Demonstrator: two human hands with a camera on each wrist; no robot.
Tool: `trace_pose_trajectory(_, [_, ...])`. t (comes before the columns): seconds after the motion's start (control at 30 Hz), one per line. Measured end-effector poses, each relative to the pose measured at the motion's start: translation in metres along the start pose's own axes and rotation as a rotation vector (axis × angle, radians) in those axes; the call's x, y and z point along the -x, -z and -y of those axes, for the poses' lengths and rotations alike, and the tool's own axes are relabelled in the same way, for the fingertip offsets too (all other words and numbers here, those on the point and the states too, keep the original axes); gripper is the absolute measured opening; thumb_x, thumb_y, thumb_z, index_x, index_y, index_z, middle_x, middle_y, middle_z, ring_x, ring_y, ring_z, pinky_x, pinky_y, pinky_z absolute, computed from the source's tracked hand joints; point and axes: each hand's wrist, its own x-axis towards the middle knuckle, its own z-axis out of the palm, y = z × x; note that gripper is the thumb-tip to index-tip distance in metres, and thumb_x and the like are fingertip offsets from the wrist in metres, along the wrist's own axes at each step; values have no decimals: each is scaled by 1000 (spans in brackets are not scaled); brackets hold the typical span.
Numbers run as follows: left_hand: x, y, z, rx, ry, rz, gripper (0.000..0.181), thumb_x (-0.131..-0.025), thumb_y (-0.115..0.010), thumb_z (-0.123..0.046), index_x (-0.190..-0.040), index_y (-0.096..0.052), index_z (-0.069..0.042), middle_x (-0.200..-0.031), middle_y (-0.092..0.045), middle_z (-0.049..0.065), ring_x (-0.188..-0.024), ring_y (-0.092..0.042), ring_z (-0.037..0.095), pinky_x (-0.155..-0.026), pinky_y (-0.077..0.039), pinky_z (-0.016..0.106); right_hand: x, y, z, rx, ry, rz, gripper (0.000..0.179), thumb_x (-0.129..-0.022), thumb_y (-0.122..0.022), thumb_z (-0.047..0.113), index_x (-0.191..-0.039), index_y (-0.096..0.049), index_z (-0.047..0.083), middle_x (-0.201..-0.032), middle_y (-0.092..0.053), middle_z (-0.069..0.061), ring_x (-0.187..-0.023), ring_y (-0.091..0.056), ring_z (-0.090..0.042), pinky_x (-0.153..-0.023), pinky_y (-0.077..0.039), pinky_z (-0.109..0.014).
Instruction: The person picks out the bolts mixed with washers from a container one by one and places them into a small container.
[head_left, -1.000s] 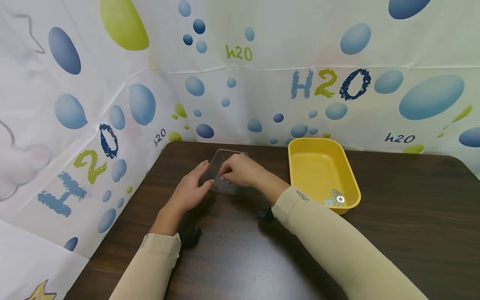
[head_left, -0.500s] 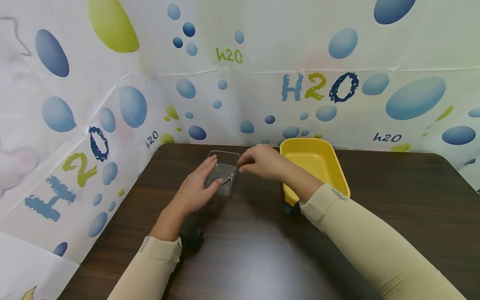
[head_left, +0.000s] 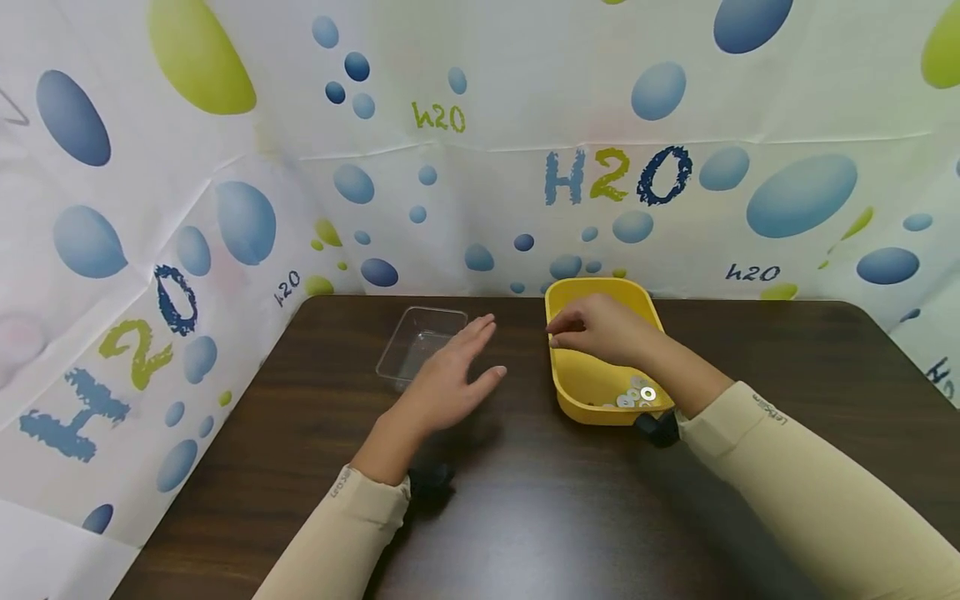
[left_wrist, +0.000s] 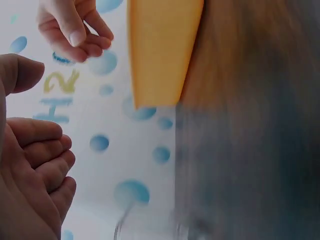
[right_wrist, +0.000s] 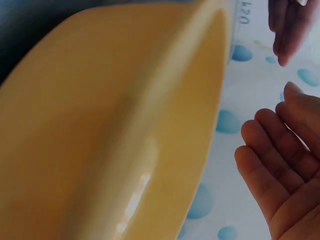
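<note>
My right hand [head_left: 603,329] hovers over the yellow tub [head_left: 567,387], its fingers loosely bent with nothing between them; the right wrist view shows the same relaxed fingers [right_wrist: 262,145] beside the tub wall [right_wrist: 165,150]. Several flat metal washers [head_left: 628,398] lie at the tub's near end. To the left, my left hand [head_left: 450,383] is held in the air with straight fingers and thumb spread, holding nothing. It overlaps the near right part of a clear plastic box [head_left: 401,350] and hides much of the box's inside.
The dark wooden table [head_left: 525,517] carries both containers near its back edge. Behind and to the left hangs a white printed sheet [head_left: 495,75]. A dark wrist device [head_left: 658,429] sits under the right sleeve, close to the tub's near corner.
My right hand has moved right from inside the clear box to above the tub. The left hand has left the box's side and shifted right. The head view has turned slightly to the right.
</note>
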Motion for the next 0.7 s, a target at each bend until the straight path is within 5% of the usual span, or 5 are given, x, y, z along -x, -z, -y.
trace_pose_trajectory(0.33, [-12,-39,-27,-78,-5,164,72,-98,-52,-49,-156,-29,-12,-164,-22,-1,-151,-21,16,-120,-26,42,32,-4,-30,67,-63,178,27,-94,-68,30,-108,-76,9,-98,-75,0,-86,-67,-12,-83,-58,-37])
trace_pose_trajectory(0.7, [-17,-61,-39,-79,-35,169,80,-97,-50,-55,-157,-25,-8,-165,-18,1,-152,-18,17,-119,-28,41,44,-23,-41,97,-132,345,20,-94,-66,30,-97,-76,13,-77,-68,5,-68,-59,-9,-68,-52,-25])
